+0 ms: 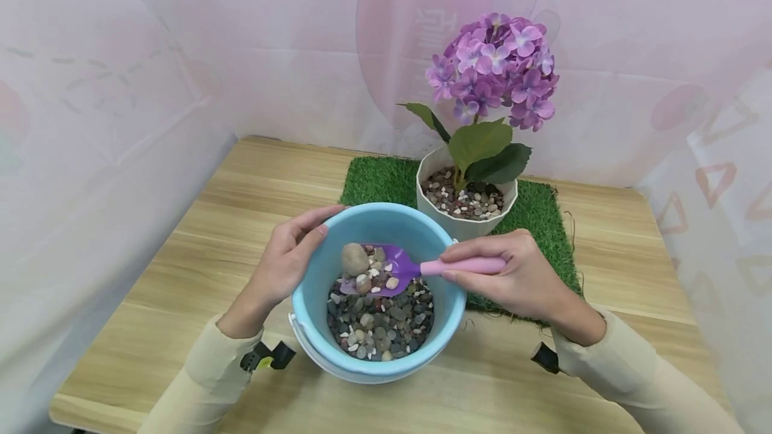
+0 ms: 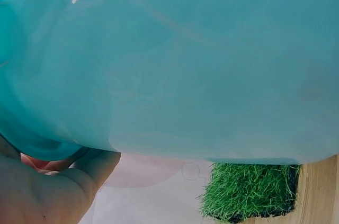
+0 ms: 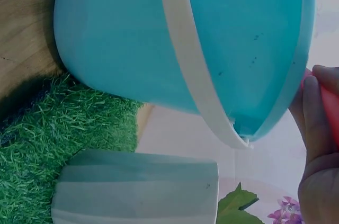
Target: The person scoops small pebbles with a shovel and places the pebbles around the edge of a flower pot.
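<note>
A light blue bucket holds mixed pebbles at its bottom. My left hand grips its rim at the left, thumb over the edge; the left wrist view shows the hand against the bucket wall. My right hand holds the pink handle of a purple shovel, whose blade lies over the bucket's opening with small stones and one large round stone on it. In the right wrist view the right hand is beside the bucket's rim.
Behind the bucket, a white pot with pebbles and a purple hydrangea stands on a green grass mat. The bucket's white handle hangs down its side. A pale printed cloth rises behind the wooden table.
</note>
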Tool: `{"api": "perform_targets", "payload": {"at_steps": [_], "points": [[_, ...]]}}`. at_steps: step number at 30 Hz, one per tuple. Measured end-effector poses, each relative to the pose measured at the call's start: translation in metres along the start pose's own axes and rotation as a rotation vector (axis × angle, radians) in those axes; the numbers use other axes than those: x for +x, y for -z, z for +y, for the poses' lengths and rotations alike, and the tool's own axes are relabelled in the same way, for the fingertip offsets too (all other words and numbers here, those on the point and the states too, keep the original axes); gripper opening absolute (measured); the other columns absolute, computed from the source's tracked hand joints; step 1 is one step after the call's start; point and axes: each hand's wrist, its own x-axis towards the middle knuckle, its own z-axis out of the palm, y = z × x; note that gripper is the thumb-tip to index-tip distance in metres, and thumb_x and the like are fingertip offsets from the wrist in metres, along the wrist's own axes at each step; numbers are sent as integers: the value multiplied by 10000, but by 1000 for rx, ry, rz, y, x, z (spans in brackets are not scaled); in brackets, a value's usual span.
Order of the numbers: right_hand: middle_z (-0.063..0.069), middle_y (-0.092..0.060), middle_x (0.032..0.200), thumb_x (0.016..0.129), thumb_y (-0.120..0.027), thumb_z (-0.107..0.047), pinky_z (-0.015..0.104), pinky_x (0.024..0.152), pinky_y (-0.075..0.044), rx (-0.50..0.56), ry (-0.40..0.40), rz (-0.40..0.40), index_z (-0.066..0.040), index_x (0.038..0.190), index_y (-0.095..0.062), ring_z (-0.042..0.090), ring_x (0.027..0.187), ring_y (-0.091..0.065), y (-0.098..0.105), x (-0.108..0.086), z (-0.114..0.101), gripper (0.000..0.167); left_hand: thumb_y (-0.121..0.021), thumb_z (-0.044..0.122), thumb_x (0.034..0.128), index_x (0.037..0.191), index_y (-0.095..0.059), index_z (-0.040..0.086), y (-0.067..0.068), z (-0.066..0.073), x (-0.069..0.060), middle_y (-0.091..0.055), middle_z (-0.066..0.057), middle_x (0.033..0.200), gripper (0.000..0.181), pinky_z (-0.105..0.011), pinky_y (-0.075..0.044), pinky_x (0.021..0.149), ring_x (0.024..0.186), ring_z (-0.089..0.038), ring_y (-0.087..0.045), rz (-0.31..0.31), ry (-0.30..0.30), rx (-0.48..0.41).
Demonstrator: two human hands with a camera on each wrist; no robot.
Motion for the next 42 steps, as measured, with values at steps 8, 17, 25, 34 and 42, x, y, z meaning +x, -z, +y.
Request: {"api": "perform_targets", "payload": {"at_steps": [8,17,25,34,42], "points": [[186,-813,1022,812,-817,151,316,670,-685,25,71,36,37,1084,-800,166,886,-815,9,-7,-3,295,-433,84,1120,1483,-544,-50,-1,0,0,-662,-295,1377,403,-436,-703,776,1104,-485,-737,-4,2,3],[230,-802,991,736,-810,237,255,651,-671,10,90,93,69,1077,-787,134,902,-810,22,-18,-4,381,-437,89,1121,1489,-545,-37,0,0,0,-662,-295,1376,403,-464,-702,782,1092,-489,-740,-8,3,1],[180,-818,993,733,-795,253,184,610,-653,-31,65,134,46,1064,-797,119,898,-807,34,-27,-8,390,-440,95,1122,1490,-550,-21,-1,1,0,-654,-283,1394,401,-465,-700,796,1101,-492,-734,-8,20,-11],[75,-830,998,702,-788,269,80,385,-433,-90,93,168,71,1052,-791,87,894,-802,49,-33,-10,402,-434,91,1123,1493,-546,-27,0,-1,0,-660,-281,1386,405,-460,-703,780,1088,-491,-737,-10,13,-9],[59,-828,1005,687,-786,281,98,329,-334,-150,80,203,88,1046,-789,72,895,-799,59,-35,-14,407,-432,92,1125,1498,-533,-44,1,-1,0,-655,-285,1392,410,-451,-699,794,1107,-481,-733,-9,6,-14]]}}
